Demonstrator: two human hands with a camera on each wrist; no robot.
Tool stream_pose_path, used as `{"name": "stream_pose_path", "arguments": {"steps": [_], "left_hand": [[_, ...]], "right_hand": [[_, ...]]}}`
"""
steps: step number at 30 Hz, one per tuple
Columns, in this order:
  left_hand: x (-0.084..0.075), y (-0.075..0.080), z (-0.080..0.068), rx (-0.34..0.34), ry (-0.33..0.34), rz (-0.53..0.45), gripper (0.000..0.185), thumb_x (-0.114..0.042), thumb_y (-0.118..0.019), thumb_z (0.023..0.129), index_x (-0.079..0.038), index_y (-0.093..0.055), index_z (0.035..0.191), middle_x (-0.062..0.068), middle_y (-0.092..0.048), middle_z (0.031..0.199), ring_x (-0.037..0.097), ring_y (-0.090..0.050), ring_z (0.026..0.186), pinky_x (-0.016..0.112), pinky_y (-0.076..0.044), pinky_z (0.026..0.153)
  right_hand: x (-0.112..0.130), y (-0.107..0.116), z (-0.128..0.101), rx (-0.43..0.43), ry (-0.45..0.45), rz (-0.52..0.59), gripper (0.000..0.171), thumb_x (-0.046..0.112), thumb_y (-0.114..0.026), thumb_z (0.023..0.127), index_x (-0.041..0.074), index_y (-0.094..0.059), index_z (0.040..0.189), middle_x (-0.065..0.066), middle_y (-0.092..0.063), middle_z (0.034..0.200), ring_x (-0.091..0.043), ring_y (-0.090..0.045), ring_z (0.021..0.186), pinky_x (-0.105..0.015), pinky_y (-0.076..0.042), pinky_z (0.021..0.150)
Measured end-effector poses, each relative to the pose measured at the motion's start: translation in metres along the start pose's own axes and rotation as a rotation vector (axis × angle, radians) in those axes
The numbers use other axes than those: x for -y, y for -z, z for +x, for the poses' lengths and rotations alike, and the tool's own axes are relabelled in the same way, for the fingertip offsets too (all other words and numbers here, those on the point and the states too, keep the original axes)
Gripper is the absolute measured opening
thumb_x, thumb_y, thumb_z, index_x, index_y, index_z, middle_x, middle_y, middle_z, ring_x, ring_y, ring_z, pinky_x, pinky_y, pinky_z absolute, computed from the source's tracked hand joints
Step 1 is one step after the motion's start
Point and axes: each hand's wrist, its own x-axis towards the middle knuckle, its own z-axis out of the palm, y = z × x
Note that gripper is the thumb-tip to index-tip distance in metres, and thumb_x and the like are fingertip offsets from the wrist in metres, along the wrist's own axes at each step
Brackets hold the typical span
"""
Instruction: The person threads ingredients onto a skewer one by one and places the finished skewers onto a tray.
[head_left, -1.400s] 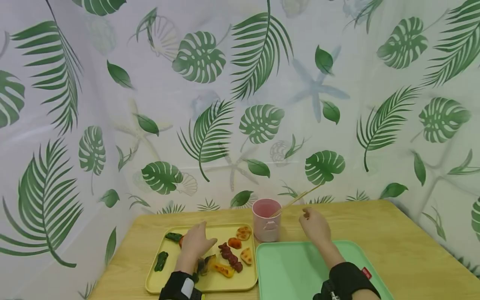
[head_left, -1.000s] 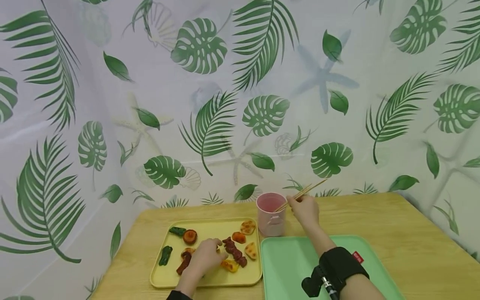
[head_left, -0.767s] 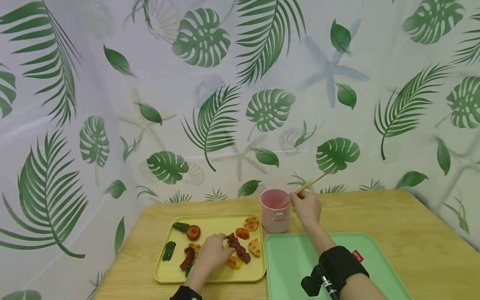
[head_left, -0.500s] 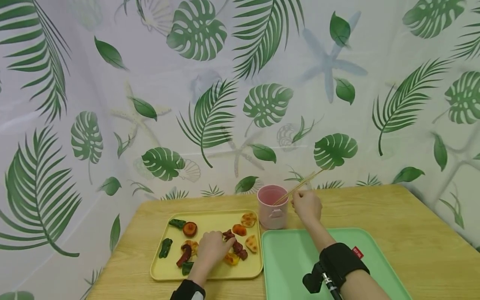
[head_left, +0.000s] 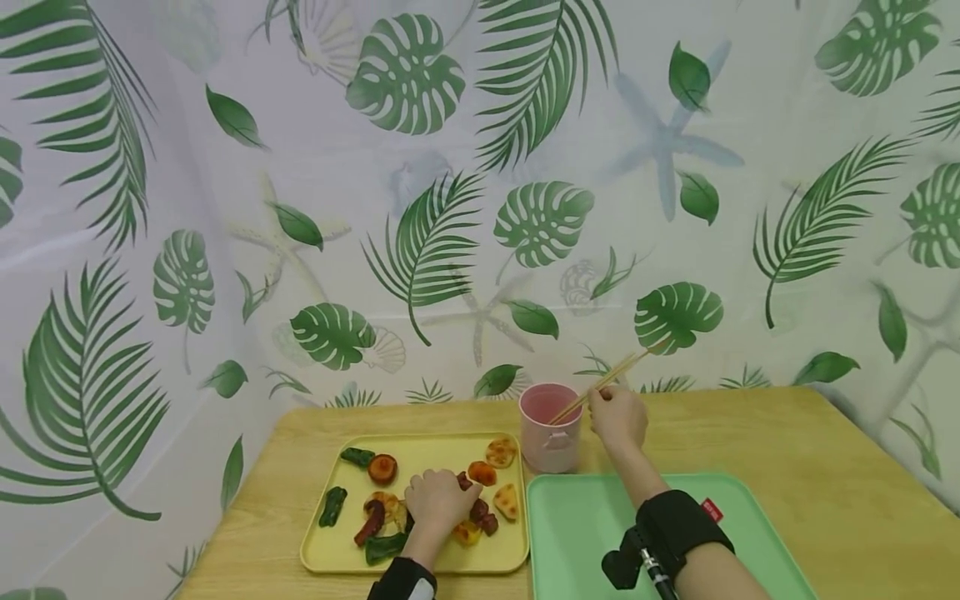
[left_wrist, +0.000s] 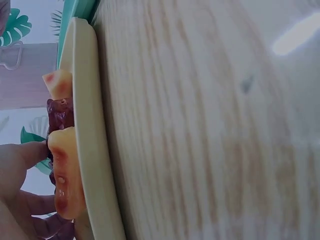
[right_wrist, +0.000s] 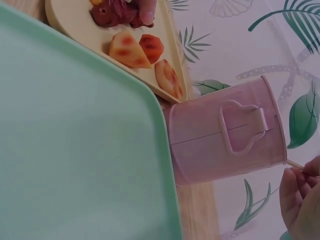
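Observation:
On the yellow tray [head_left: 420,557], my left hand [head_left: 441,502] holds a row of dark red meat chunks [head_left: 482,512] between thumb and fingers. The thumb touches the meat [left_wrist: 61,114] in the left wrist view, while the other fingertips are partly hidden behind a yellow-orange pepper piece [left_wrist: 69,172]. My right hand [head_left: 618,415] pinches a thin bamboo skewer [head_left: 576,403] beside the pink bucket [head_left: 550,442]. The skewer's lower end is inside the bucket, and other skewers lean there with it. Seen from the right wrist, the skewer [right_wrist: 295,164] crosses the bucket's rim between thumb and fingers.
Green peppers [head_left: 332,506], a mushroom [head_left: 382,469], a curved sausage [head_left: 370,523] and toasted slices [head_left: 501,452] lie on the yellow tray. A green tray [head_left: 577,533] adjoins it on the right. The bucket stands behind where the trays meet, before a leaf-patterned curtain [head_left: 480,208].
My left hand has moved from the left part of the yellow tray rightward onto the meat. My right hand has come down to the bucket and taken hold of a skewer.

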Motion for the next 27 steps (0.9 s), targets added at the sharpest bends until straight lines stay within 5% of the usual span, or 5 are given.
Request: {"name": "stream_pose_path", "arguments": {"steps": [6,12,18,22,27], "left_hand": [[-0.004,-0.004,-0.006,0.024,0.01,-0.03,0.047,-0.053,-0.063,0.081,-0.007,-0.06,0.069,0.014,-0.052,0.076,0.034,-0.048,0.076,0.047,-0.042,0.071],[-0.004,-0.001,-0.004,0.012,0.049,-0.057,0.045,-0.051,-0.065,0.08,-0.009,-0.057,0.064,0.014,-0.052,0.075,0.034,-0.048,0.076,0.046,-0.041,0.071],[-0.002,0.0,-0.002,-0.032,0.073,-0.131,0.039,-0.042,-0.068,0.079,-0.01,-0.055,0.059,0.01,-0.052,0.068,0.033,-0.049,0.074,0.046,-0.041,0.072],[-0.001,-0.001,-0.003,-0.052,0.068,-0.2,0.037,-0.039,-0.069,0.079,-0.012,-0.055,0.059,0.008,-0.052,0.065,0.033,-0.051,0.073,0.047,-0.041,0.072],[-0.001,-0.001,-0.002,-0.08,0.087,-0.271,0.035,-0.04,-0.073,0.076,-0.01,-0.058,0.066,0.006,-0.054,0.063,0.029,-0.054,0.066,0.044,-0.044,0.065]], "right_hand": [[-0.008,0.002,-0.003,-0.041,0.027,-0.013,0.028,0.017,-0.054,0.093,-0.007,-0.068,0.09,-0.017,-0.067,0.075,-0.011,-0.058,0.047,-0.023,-0.047,0.044],[0.002,0.012,-0.003,-0.178,0.146,-0.007,0.027,0.017,-0.057,0.092,-0.006,-0.068,0.083,-0.016,-0.066,0.07,-0.011,-0.056,0.045,-0.023,-0.042,0.043],[0.013,0.034,-0.008,-0.26,0.213,0.089,0.025,0.016,-0.056,0.093,-0.006,-0.065,0.084,-0.019,-0.065,0.074,0.006,-0.048,0.044,-0.014,-0.042,0.043],[0.016,0.052,-0.024,-0.311,0.236,0.201,0.024,0.015,-0.054,0.094,-0.006,-0.062,0.089,-0.019,-0.063,0.077,0.011,-0.049,0.051,-0.01,-0.044,0.045],[0.017,0.07,-0.057,-0.393,0.338,0.283,0.021,0.012,-0.055,0.093,-0.008,-0.059,0.089,-0.002,-0.058,0.075,0.006,-0.053,0.059,-0.012,-0.046,0.048]]}}
